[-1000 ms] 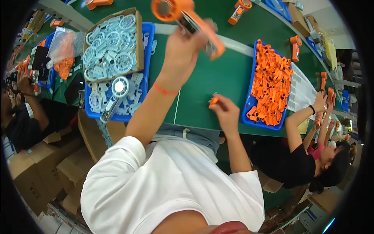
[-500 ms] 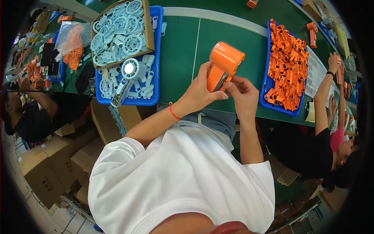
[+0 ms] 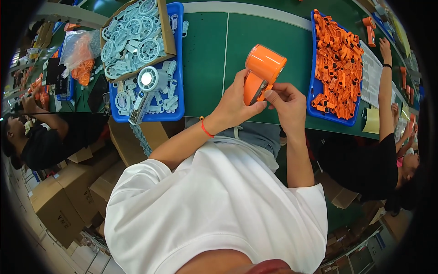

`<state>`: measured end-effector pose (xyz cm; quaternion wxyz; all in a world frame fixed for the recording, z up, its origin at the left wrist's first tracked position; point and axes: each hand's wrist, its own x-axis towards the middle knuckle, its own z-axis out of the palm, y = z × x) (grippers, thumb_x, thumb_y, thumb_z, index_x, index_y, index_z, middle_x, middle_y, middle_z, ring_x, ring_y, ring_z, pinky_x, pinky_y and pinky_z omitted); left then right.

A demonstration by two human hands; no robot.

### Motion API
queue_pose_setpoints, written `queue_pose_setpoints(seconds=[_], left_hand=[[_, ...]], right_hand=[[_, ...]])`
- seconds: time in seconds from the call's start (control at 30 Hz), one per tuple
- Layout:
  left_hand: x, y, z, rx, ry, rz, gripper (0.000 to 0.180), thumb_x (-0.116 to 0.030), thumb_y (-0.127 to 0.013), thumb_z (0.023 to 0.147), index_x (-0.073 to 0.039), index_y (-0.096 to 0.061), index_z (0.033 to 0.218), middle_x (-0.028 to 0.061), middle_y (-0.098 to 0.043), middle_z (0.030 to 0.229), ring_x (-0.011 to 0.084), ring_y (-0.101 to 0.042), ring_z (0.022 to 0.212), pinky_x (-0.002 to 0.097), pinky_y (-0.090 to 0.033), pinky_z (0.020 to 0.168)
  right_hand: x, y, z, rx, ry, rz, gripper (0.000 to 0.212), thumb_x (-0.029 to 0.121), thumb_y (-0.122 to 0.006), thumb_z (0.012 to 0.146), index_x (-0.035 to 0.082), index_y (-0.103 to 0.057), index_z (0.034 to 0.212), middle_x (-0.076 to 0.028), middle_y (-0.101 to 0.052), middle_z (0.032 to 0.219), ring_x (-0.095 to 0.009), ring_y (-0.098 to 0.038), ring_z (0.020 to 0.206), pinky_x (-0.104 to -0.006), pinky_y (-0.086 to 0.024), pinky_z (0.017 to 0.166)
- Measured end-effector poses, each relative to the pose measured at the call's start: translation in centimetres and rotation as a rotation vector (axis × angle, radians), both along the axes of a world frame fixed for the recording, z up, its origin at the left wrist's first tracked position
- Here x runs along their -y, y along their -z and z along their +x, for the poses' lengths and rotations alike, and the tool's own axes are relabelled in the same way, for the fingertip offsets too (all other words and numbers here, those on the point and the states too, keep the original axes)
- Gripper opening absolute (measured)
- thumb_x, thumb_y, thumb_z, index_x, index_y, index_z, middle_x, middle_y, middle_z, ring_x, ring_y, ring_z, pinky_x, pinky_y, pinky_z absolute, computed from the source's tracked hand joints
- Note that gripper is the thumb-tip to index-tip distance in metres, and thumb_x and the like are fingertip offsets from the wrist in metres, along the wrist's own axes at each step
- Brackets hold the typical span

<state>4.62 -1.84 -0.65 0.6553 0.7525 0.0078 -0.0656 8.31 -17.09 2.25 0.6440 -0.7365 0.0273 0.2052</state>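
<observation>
The glossy orange device [image 3: 261, 74] has a drum-shaped head [image 3: 266, 62].

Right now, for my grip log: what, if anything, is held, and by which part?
The orange device, by its handle, in the left hand; whether the right hand grips anything is unclear.

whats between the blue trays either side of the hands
The head view shows the left hand holding an orange device, the right hand at its lower end, green tabletop, a white line and a pale blue piece.
</observation>
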Motion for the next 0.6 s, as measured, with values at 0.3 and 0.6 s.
queue_pose_setpoints(seconds=[0.3,0.6], left_hand=[[0.3,-0.7,0.3,0.021,-0.028,0.075,0.072,-0.015,-0.069,0.07,0.002,-0.028,0.127,0.0163,-0.051,0.107,0.0252,-0.055,0.098,0.0343,-0.045,0.085],[-0.5,-1.6,0.9,-0.062,0.031,0.019,0.067,-0.021,-0.068,0.073,0.005,-0.032,0.124,0.0198,-0.055,0.105,0.0306,-0.059,0.095,0.0364,-0.046,0.083]], right_hand=[[0.1,0.5,-0.1,0.043,0.046,0.006,0.022,0.01,-0.068,0.077,-0.006,-0.06,0.09,-0.007,-0.065,0.075,-0.008,-0.059,0.065,-0.0198,-0.045,0.052],[-0.2,0.5,0.4,-0.089,-0.054,0.041,0.023,0.02,-0.066,0.082,-0.001,-0.057,0.084,-0.003,-0.059,0.068,-0.007,-0.054,0.057,-0.0199,-0.039,0.047]])
